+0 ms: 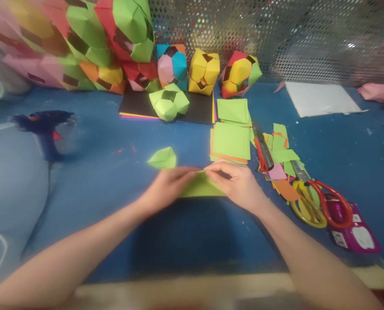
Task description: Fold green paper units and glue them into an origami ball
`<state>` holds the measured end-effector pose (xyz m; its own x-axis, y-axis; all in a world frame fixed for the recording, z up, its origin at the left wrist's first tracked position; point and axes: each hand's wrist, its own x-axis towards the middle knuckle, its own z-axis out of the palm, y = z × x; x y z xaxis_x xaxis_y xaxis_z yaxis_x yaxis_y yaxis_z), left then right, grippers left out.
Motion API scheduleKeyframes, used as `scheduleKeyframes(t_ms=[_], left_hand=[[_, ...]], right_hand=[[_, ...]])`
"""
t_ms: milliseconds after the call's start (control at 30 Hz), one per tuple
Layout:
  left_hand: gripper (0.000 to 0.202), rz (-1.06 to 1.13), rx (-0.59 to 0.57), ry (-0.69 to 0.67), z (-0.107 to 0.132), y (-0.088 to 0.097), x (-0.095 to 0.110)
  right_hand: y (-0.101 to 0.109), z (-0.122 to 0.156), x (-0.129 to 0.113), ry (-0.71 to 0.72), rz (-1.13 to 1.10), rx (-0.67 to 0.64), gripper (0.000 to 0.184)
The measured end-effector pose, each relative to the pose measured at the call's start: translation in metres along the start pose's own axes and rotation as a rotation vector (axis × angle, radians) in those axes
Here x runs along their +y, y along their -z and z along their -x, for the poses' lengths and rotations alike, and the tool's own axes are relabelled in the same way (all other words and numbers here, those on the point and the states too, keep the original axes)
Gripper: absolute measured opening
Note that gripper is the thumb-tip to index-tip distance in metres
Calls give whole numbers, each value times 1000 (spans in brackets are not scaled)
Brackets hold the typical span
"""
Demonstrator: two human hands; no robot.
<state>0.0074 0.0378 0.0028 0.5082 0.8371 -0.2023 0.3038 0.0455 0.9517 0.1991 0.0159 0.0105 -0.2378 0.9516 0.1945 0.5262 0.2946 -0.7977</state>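
Observation:
Both my hands press on a light green paper sheet [201, 187] lying on the blue table [114, 202]. My left hand [167, 186] pinches its left part, fingers closed on the fold. My right hand [235, 181] pinches the top edge at the right. A folded green paper piece [163, 158] lies just beyond my left hand, apart from it.
A stack of green paper squares [231, 140] lies behind my right hand. At the right are a utility knife [262, 146], paper scraps [284, 172], scissors [314, 200] and a purple tool [353, 230]. A glue gun [45, 129] stands left. Coloured paper balls [204, 71] line the back.

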Motion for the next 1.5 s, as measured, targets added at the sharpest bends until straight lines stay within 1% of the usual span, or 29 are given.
scheduleKeyframes(t_ms=[133, 200, 300, 400, 467, 533, 667, 700, 767, 833, 867, 933, 1000, 1100, 1200, 1333, 1500], left_hand=[[35, 74, -60, 56, -2, 3, -4], [38, 95, -72, 74, -1, 4, -8], [45, 164, -74, 82, -1, 4, -11], [38, 237, -49, 67, -1, 3, -9], [34, 190, -17, 60, 0, 1, -4], [32, 81, 12, 35, 1, -2, 1], [27, -90, 85, -17, 3, -6, 4], [27, -106, 110, -14, 2, -7, 3], [28, -107, 154, 5, 2, -6, 1], [29, -95, 179, 29, 1, -5, -1], [30, -91, 183, 39, 1, -4, -2], [30, -94, 175, 51, 0, -4, -1], [29, -101, 161, 60, 1, -4, 1], [28, -95, 139, 76, 2, -4, 6], [32, -72, 104, 94, 3, -4, 11], [32, -91, 58, 88, 3, -4, 13], [31, -99, 61, 82, 3, -4, 10]], right_hand=[[5, 0, 1, -81, -45, -50, 13], [6, 0, 2, -112, -78, -57, 13], [8, 0, 3, -120, -110, -43, 12], [8, 0, 1, -97, -111, -51, 13], [7, 1, 0, -81, -113, -81, 13], [5, 1, -1, -63, -116, -104, 14], [0, 3, -2, -50, -102, -111, 11], [-1, 3, -2, -69, -89, -117, 10], [-1, 2, -1, -133, -84, -114, 16], [0, 2, -1, -210, -138, -99, 23], [1, 1, 0, -244, -178, -94, 22], [3, 1, 0, -285, -238, -96, 16], [4, 0, 0, -287, -247, -99, 14], [5, 0, -4, -264, -212, -92, 13], [5, 1, -9, -250, -171, -86, 12], [5, 2, -11, -255, -170, -100, 13], [6, 1, -7, -283, -208, -152, 20]])
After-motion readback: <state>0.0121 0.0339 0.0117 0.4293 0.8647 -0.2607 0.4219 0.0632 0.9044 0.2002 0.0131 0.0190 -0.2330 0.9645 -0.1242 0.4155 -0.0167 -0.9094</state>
